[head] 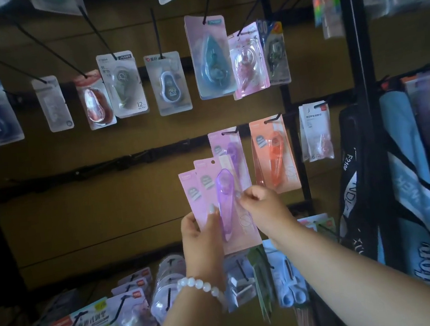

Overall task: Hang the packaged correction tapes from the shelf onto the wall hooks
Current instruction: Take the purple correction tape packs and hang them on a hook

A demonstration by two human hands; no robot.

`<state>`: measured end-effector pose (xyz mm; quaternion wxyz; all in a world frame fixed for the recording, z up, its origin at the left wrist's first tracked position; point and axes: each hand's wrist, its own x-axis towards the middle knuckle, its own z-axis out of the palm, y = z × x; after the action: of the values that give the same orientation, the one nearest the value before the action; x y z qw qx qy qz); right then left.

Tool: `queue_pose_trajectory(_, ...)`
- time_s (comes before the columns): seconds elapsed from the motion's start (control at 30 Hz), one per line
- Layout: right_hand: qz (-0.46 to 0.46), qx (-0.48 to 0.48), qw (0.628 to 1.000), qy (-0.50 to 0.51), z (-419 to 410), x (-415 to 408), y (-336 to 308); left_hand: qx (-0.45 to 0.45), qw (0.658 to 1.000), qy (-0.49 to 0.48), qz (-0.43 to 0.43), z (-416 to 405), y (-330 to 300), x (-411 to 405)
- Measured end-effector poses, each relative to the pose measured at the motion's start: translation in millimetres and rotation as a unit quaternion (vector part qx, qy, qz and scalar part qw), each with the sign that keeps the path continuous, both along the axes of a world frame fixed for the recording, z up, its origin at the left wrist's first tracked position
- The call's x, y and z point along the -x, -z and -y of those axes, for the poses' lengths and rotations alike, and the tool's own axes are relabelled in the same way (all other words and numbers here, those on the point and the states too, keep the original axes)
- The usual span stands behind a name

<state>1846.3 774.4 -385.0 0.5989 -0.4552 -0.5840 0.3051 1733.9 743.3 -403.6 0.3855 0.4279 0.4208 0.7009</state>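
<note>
My left hand (pixel 202 234) grips a small fanned stack of pink packaged correction tapes (pixel 213 190) from below, thumb across the front; the front pack shows a purple tape. My right hand (pixel 260 203) pinches the right edge of that front pack at mid-height. Just above and behind the stack, an identical purple pack (pixel 229 144) hangs on a black wall hook (pixel 229 133). An orange pack (pixel 273 153) hangs on the hook to its right.
Rows of hooks on the brown wall carry other tape packs, such as a teal one (pixel 210 57). Lower hooks hold more packaged goods (pixel 134 308). A black rack post (pixel 362 90) and blue-black bags (pixel 405 180) stand at right.
</note>
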Motion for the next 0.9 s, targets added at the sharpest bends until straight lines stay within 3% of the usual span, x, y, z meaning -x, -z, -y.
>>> queue_pose_trajectory(0.13, -0.029, 0.005, 1.0, 0.007, 4.2, -3.2, 2.4, 0.004, 1.0, 0.008, 0.024, 1.4, -2.2, -0.5)
queue_pose_trajectory(0.43, -0.097, -0.103, 0.986, 0.091, 14.4, -25.3, -21.6, 0.024, 0.999, 0.002, 0.03, 7.0, -4.9, 4.2)
queue_pose_trajectory(0.9, -0.085, -0.051, 0.987, 0.125, 1.1, -31.7, -30.1, 0.002, 0.999, -0.043, 0.006, 11.8, -2.6, 8.3)
